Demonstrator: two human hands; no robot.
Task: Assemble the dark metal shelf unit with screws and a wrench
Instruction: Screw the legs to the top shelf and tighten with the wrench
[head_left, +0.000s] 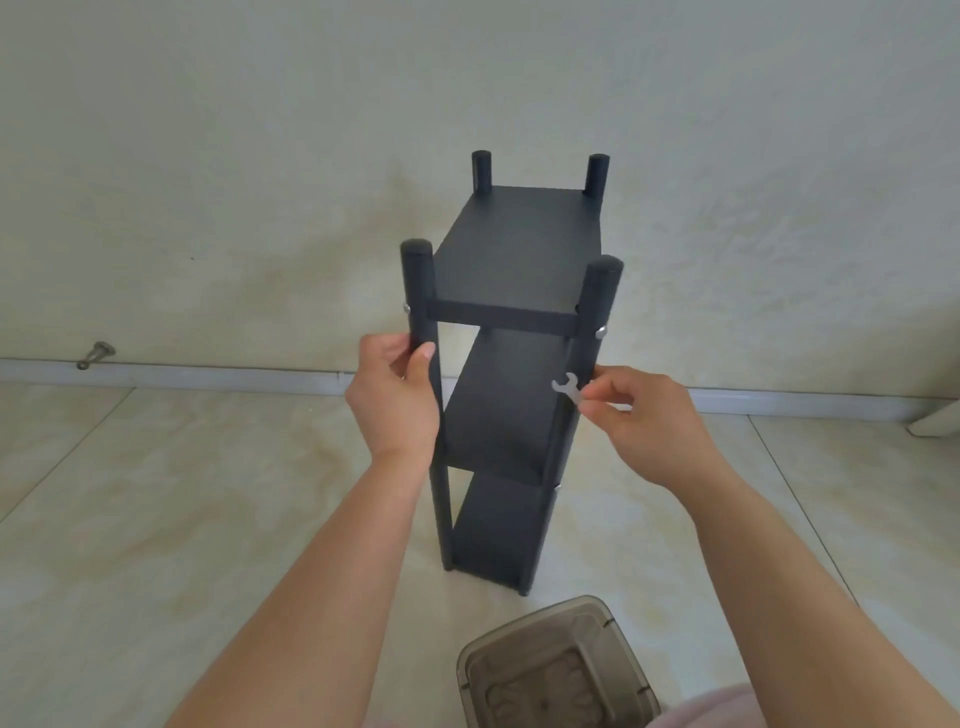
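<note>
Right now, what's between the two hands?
Head view: the shelf unit's middle shelf and the small wrench pinched by the right hand; left hand grips the post.

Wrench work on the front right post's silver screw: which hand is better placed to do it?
Probably the right hand. It already pinches the small wrench beside the front right post, just below the screw. The left hand grips the front left post, steadying the shelf unit.

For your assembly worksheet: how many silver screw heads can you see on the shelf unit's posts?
2: one screw on the near left post, one screw on the near right post, both at top-shelf level. Others may be hidden.
</note>
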